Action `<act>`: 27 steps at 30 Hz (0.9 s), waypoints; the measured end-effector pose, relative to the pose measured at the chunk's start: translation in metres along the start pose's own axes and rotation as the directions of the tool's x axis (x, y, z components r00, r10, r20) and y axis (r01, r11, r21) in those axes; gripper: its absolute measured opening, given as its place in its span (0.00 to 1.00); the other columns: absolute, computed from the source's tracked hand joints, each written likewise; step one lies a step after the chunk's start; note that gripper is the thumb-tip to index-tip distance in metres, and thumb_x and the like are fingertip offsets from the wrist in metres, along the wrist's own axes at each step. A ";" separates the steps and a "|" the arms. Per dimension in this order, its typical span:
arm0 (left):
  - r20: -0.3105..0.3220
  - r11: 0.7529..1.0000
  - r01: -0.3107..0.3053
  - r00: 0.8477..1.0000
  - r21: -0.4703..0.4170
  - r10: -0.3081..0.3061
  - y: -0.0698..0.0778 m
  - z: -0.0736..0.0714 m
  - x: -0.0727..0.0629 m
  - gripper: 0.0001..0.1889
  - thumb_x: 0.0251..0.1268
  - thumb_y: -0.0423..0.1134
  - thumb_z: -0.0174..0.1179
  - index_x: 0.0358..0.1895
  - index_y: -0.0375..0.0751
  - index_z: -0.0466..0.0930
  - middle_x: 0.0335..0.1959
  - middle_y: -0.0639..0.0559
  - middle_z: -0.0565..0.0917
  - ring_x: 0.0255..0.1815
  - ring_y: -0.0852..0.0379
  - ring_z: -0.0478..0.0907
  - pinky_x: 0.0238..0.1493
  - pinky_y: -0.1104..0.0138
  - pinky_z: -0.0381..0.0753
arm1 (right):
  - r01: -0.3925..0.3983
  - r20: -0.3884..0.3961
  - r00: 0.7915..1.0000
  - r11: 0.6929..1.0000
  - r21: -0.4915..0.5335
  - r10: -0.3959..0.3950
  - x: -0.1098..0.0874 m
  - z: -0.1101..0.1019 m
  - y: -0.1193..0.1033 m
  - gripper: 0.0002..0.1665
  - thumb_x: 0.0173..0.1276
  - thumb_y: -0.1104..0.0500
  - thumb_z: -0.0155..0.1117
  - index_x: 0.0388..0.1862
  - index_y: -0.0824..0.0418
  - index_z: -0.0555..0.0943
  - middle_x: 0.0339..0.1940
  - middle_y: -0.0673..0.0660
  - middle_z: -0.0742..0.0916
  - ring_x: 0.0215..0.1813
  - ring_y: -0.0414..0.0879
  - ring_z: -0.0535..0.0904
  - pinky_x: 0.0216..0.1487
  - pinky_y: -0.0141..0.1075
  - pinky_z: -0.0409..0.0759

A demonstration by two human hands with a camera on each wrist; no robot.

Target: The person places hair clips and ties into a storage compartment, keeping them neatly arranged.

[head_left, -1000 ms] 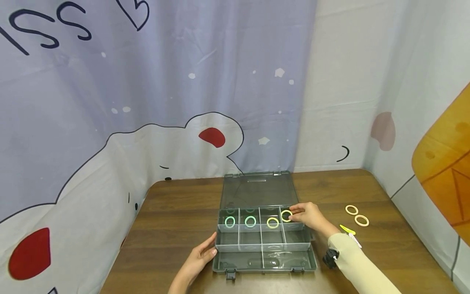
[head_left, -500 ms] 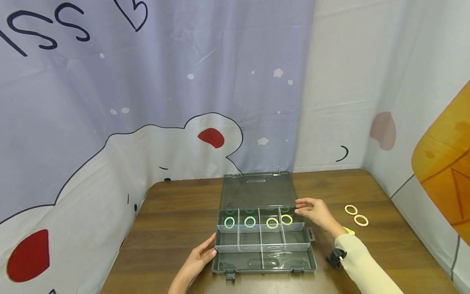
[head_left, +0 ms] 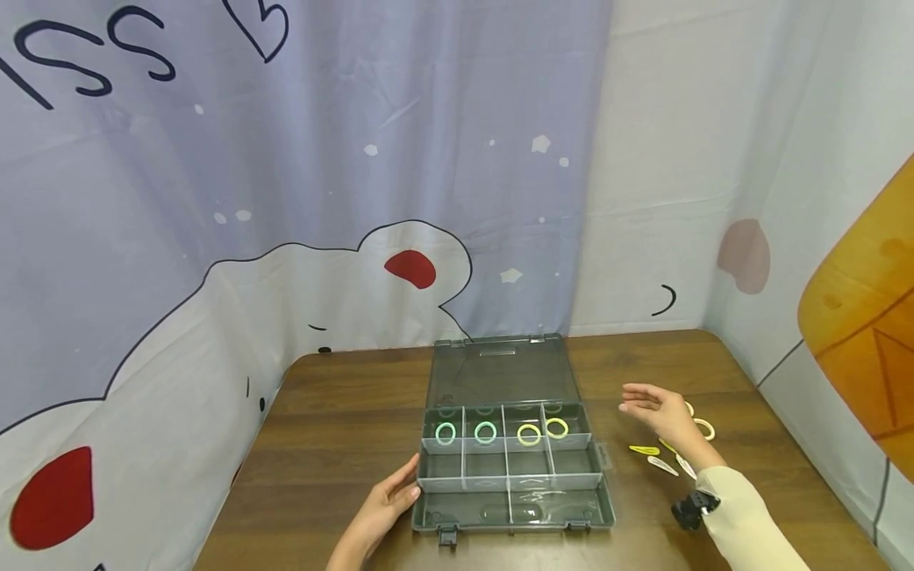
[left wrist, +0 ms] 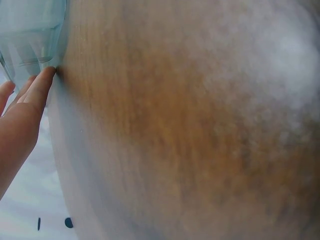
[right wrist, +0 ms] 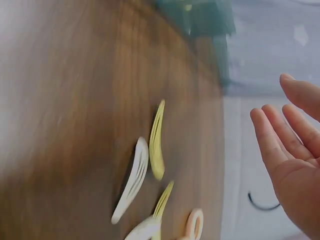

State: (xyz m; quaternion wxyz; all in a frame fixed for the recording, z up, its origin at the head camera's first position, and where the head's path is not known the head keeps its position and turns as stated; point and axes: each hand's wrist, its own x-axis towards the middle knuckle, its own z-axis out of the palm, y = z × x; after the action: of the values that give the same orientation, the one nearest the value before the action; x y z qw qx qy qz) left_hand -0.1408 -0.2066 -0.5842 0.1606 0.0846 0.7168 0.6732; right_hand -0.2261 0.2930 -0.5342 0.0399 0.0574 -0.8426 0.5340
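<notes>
A grey see-through compartment box (head_left: 464, 482) lies on the table, its lid (head_left: 500, 374) folded back. In the rear row sit two green rings (head_left: 437, 434) and two yellow rings (head_left: 519, 434), each in its own compartment. My left hand (head_left: 382, 507) touches the box's left side with extended fingers (left wrist: 42, 85). To the right of the box, my right hand (head_left: 664, 412) hovers above the table with nothing in it, fingers loosely extended. Near it lie yellow snap hair clips (right wrist: 156, 142) and white ones (right wrist: 132, 182). Two cream rings (head_left: 712, 429) are partly hidden behind that hand.
The wooden table (head_left: 343, 404) ends at a printed curtain (head_left: 500, 198) along its back and sides. Two dark latches (head_left: 447, 536) stick out from the box's front edge. A small black camera (head_left: 689, 510) is on my right wrist.
My right hand has let go of the second yellow ring in the rear right compartment and moved right, away from the box to over the clips. The left hand has stayed at the box.
</notes>
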 end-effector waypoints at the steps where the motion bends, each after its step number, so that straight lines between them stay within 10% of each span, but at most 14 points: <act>1: 0.000 1.000 0.003 1.000 0.001 -0.003 0.000 0.000 0.000 0.32 0.71 0.34 0.54 0.74 0.34 0.52 0.73 0.32 0.54 0.73 0.37 0.52 0.63 0.74 0.65 | -0.003 -0.009 1.000 1.000 -0.020 0.003 -0.003 -0.005 0.002 0.28 0.63 0.59 0.69 0.58 0.73 0.76 0.51 0.74 0.82 0.41 0.31 0.82 0.41 0.24 0.79; 16: -0.003 1.000 -0.014 1.000 0.000 0.014 0.000 0.001 -0.001 0.32 0.71 0.33 0.54 0.74 0.32 0.53 0.73 0.33 0.55 0.74 0.38 0.51 0.61 0.77 0.65 | -0.077 -0.182 0.980 0.997 0.004 0.077 -0.038 -0.069 0.051 0.30 0.64 0.59 0.69 0.59 0.75 0.74 0.41 0.36 0.86 0.40 0.22 0.78 0.38 0.19 0.77; 27: -0.001 1.000 -0.010 1.000 -0.010 0.010 0.000 0.000 0.000 0.32 0.71 0.33 0.54 0.74 0.31 0.52 0.73 0.32 0.55 0.73 0.38 0.51 0.60 0.79 0.65 | -0.166 -0.228 0.964 0.978 -0.126 0.134 -0.046 -0.079 0.073 0.34 0.62 0.56 0.71 0.58 0.78 0.73 0.45 0.62 0.87 0.38 0.19 0.75 0.36 0.15 0.72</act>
State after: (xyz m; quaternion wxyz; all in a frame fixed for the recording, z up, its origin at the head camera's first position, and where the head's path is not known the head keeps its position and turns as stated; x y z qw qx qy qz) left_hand -0.1404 -0.2064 -0.5842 0.1571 0.0871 0.7132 0.6775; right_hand -0.1897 0.3973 -0.5719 0.0955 -0.0685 -0.8713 0.4764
